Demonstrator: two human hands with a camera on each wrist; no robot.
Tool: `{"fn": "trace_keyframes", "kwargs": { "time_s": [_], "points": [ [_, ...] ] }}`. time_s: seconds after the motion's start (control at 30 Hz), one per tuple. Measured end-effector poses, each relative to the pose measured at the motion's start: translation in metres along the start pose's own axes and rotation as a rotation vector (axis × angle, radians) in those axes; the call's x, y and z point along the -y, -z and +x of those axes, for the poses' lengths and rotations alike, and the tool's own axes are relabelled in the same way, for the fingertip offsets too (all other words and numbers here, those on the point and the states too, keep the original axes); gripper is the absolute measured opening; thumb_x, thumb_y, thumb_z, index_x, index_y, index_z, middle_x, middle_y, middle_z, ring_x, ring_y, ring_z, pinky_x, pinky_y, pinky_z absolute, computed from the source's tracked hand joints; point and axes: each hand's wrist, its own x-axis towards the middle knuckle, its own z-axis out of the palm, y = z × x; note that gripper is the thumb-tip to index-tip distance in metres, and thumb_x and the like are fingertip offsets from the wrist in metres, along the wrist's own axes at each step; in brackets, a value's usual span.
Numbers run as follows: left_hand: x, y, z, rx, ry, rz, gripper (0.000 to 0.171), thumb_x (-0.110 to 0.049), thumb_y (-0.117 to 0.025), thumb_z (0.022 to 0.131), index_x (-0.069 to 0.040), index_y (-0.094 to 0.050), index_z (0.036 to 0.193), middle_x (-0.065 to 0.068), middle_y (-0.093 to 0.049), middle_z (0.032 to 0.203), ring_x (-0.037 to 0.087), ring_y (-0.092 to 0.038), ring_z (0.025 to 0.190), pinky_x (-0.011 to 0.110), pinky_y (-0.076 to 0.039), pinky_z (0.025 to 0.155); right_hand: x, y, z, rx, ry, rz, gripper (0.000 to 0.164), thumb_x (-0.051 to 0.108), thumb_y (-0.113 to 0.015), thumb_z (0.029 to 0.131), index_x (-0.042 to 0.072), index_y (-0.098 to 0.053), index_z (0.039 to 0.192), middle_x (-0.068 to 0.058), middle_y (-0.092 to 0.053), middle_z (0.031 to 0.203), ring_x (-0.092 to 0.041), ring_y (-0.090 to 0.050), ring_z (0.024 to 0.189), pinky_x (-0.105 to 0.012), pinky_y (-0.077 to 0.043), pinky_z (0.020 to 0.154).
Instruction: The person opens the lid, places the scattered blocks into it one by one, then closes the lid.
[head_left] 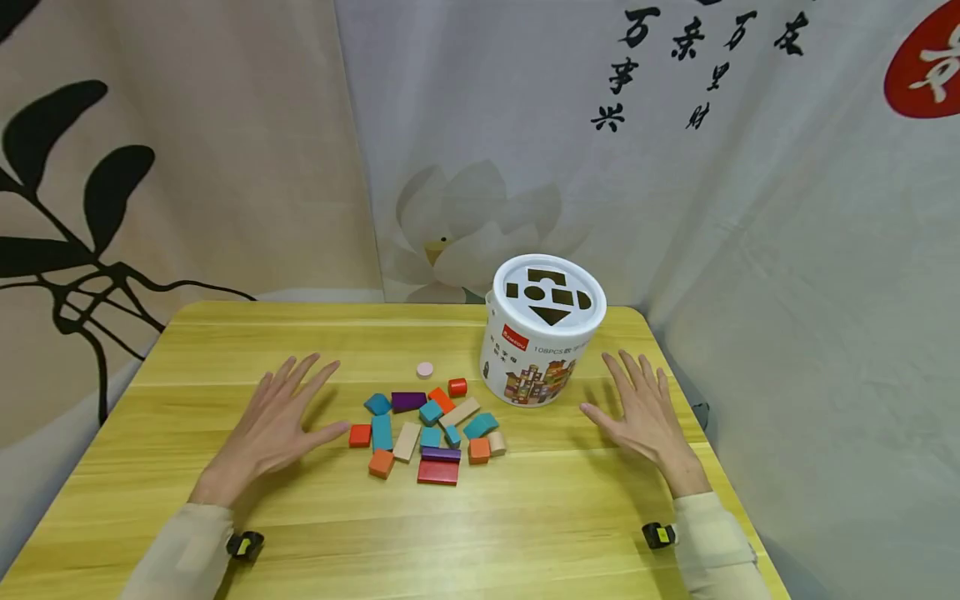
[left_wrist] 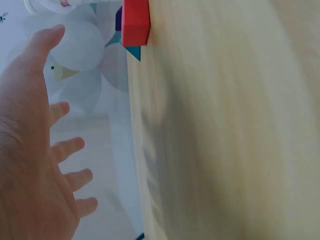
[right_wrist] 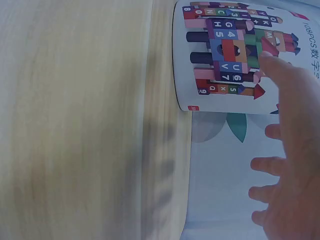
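Observation:
My left hand [head_left: 273, 421] hovers over the left part of the table, fingers spread and holding nothing. Its thumb points toward a red block [head_left: 360, 435] at the left edge of a loose group of wooden blocks. Blue, purple, orange, red and plain wood pieces make up that group, among them a flat red block [head_left: 438, 472] in front and a purple block [head_left: 408, 402] behind. On the other side my right hand [head_left: 637, 412] is also spread, with nothing in it. It is nearest to a white bucket [head_left: 536, 350], whose lid [head_left: 550, 296] has several shaped cutouts.
The wooden table [head_left: 337, 533] carries all of this. A pale pink round piece [head_left: 425, 370] lies apart behind the other blocks, and a red cylinder [head_left: 457, 387] lies near the bucket. Printed cloth [head_left: 480, 150] hangs behind the table and along its right side.

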Motion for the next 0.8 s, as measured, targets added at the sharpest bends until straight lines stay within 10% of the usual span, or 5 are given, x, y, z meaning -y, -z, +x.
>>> {"fn": "trace_keyframes", "kwargs": {
  "time_s": [0.8],
  "points": [
    [-0.065, -0.009, 0.103, 0.047, -0.071, -0.302, 0.090, -0.070, -0.057, 0.091, -0.028, -0.026, 0.165, 0.000, -0.023, 0.168, 0.030, -0.023, 0.150, 0.068, -0.026, 0.111, 0.003, 0.001, 0.012, 0.002, -0.034, 0.265, 0.100, 0.061, -0.065, 0.091, 0.013, -0.020, 0.166, -0.015, -0.022, 0.167, -0.035, -0.011, 0.152, -0.061, -0.005, 0.120]
  ]
}}
